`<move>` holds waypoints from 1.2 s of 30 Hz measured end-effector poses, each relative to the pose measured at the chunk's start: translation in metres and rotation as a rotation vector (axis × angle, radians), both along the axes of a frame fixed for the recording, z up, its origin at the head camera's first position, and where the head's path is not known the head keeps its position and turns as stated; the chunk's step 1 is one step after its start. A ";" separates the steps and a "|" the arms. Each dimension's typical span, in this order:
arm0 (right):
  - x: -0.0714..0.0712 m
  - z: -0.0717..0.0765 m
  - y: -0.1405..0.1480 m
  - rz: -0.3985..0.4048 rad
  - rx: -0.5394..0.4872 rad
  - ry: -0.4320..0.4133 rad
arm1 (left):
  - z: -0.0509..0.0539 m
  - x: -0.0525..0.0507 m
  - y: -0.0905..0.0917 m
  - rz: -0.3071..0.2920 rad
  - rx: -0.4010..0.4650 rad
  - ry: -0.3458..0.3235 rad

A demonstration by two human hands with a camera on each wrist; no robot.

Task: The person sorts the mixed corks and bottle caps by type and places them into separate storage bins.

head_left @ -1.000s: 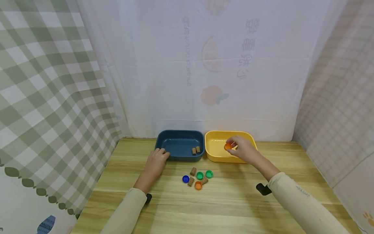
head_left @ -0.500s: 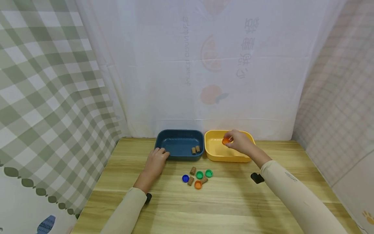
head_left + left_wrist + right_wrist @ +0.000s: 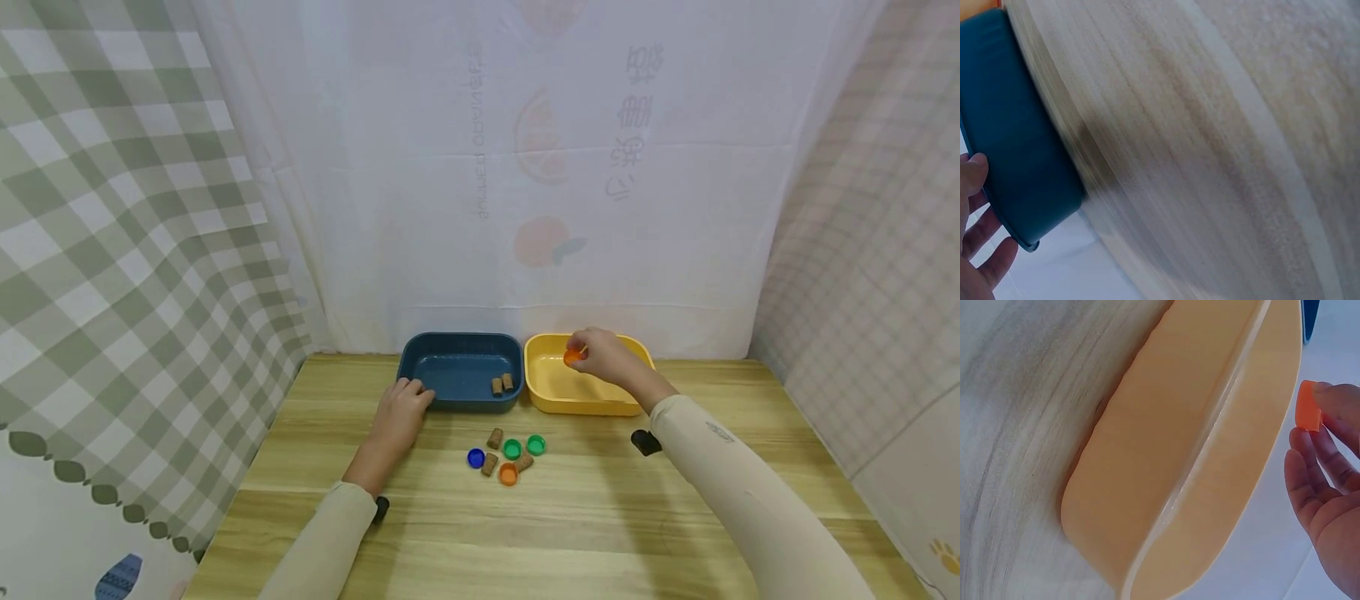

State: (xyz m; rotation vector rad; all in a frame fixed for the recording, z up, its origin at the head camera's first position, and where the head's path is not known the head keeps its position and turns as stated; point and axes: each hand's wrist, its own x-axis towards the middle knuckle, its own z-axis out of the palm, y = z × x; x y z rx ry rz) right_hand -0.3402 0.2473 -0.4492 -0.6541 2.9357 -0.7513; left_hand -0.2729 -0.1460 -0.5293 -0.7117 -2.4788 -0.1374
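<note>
Over the yellow bin [image 3: 585,407], the right hand [image 3: 606,357] pinches an orange cap [image 3: 573,357]. The right wrist view shows this orange cap [image 3: 1308,406] between the thumb and fingers of the right hand [image 3: 1329,469], beside the yellow bin [image 3: 1147,450]. The left hand [image 3: 401,414] rests at the near left rim of the dark blue bin [image 3: 457,377]. In the left wrist view the left hand [image 3: 982,231] holds the edge of the blue bin [image 3: 1019,137], thumb at the rim and fingers spread at its side. Two corks [image 3: 502,384] lie inside the blue bin.
In front of the bins on the wooden table [image 3: 525,533] lie several corks [image 3: 490,464], two green caps [image 3: 512,449], a blue cap [image 3: 476,458] and an orange cap [image 3: 508,474]. A white curtain [image 3: 420,208] hangs behind; a checkered cloth [image 3: 150,208] is at the left.
The right hand has moved left and slightly away over the yellow bin, with the orange cap still pinched. The left hand has stayed at the blue bin's rim.
</note>
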 end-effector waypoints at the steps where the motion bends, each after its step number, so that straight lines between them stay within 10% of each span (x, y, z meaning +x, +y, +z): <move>1: -0.001 0.000 0.000 0.000 0.006 -0.002 | 0.000 0.000 0.000 0.002 -0.001 0.001; 36: -0.015 -0.015 -0.002 -0.026 0.063 -0.104 | 0.002 0.002 0.002 0.025 -0.020 -0.007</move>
